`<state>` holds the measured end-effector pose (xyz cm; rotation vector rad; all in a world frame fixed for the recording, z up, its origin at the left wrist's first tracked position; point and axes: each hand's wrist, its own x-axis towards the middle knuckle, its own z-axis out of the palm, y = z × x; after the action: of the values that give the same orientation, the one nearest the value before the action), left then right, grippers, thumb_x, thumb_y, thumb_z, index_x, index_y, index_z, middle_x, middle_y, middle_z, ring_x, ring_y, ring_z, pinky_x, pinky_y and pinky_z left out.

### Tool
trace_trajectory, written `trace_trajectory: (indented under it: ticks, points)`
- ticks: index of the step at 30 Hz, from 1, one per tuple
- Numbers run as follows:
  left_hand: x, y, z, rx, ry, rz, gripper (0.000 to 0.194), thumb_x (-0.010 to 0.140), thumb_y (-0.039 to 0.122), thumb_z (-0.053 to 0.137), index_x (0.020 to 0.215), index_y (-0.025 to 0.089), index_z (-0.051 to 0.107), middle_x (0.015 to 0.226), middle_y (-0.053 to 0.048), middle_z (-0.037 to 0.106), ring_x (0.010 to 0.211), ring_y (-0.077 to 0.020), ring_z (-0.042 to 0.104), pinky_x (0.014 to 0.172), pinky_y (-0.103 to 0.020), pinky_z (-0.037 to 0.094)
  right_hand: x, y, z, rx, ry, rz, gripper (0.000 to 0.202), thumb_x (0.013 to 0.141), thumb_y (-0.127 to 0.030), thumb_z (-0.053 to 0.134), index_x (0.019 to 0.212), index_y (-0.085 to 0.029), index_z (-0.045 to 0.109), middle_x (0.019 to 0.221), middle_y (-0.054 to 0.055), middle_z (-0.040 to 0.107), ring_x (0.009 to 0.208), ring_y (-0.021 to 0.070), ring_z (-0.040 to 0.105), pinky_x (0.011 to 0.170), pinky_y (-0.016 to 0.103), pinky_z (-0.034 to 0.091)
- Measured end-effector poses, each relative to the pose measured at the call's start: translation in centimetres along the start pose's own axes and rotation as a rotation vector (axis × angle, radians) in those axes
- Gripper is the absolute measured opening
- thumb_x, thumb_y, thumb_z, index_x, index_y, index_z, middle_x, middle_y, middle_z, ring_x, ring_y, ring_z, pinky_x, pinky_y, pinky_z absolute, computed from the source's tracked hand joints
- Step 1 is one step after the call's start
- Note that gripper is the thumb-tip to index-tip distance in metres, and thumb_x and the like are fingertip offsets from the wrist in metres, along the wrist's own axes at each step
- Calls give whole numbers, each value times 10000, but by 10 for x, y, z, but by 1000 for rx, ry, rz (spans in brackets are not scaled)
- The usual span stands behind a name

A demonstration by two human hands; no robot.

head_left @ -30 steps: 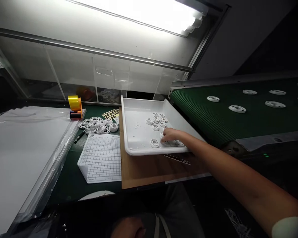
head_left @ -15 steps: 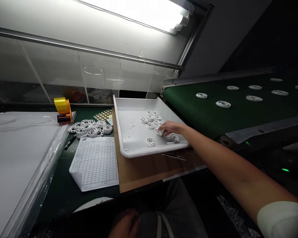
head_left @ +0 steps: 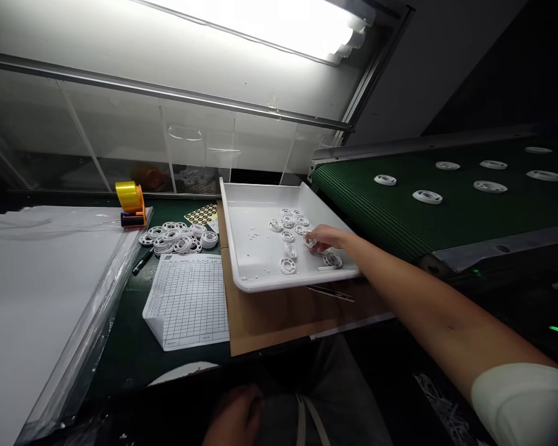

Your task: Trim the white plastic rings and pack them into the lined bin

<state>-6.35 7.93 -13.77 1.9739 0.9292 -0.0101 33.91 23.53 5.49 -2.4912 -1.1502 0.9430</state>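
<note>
My right hand reaches into a white tray, its fingers closed on a white plastic ring with holes around it. A tilted ring sits just left of the fingertips. Several similar rings lie in the tray, among them one at the front and one leaning beneath my wrist. White crumbs are scattered on the tray floor. Low in front of me, in shadow over my lap, my left hand is loosely curled, apart from the rings; nothing shows in it.
A green conveyor belt carrying spaced rings runs at the right. Left of the tray are a ring pile, a black marker, a gridded sheet and a tape dispenser. Tweezers lie on cardboard before the tray.
The tilted ring left of my fingers was not in that spot before. My right hand has drawn slightly away from it, a ring still at its fingertips. The whole view has shifted slightly.
</note>
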Motion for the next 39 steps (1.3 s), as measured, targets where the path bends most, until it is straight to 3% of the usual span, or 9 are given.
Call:
trace_trajectory:
  ticks: [5,12,18,24,32,39]
  points:
    - [-1,2,2,9,-20,6,303,991,201,494,1100,228,775,1138,-81,808,1106,-244,744,972,-318,525,-2,-14,9,-170,16,-106,226,1061,-347,715,1158,-145,689,1109,64,696,890,186,699,767,329,634]
    - [1,0,0,33,-15,-7,317,986,206,493,1124,228,778,1146,-87,810,1110,-255,744,966,-324,527,1,-30,25,-329,17,-69,232,1070,-358,698,1170,-149,686,1115,68,693,889,188,695,768,332,633]
    - [4,-2,-1,49,-23,3,314,978,185,505,1115,220,785,1138,-94,815,1103,-254,752,956,-313,529,3,-33,38,-339,-63,-54,250,1059,-342,722,1195,-137,681,1097,65,700,867,185,708,748,329,642]
    - [2,-1,-4,37,-7,-2,309,986,189,503,1106,230,785,1111,-80,818,1083,-248,757,927,-300,531,-4,-30,37,-318,-91,-160,271,1058,-328,722,1249,-143,672,1177,83,696,953,210,716,811,367,650]
    - [2,1,-3,37,-5,1,319,982,183,496,1099,230,789,1105,-82,818,1071,-238,760,925,-290,527,-24,-36,52,-549,26,-350,236,1044,-330,731,1211,-166,698,1318,102,655,1137,265,669,971,449,605]
    - [3,0,-3,32,7,6,310,979,174,500,1084,229,787,1089,-82,818,1052,-245,762,916,-299,535,-22,-33,42,-633,63,-328,264,1054,-366,716,1213,-156,696,1237,86,686,1082,263,690,947,446,612]
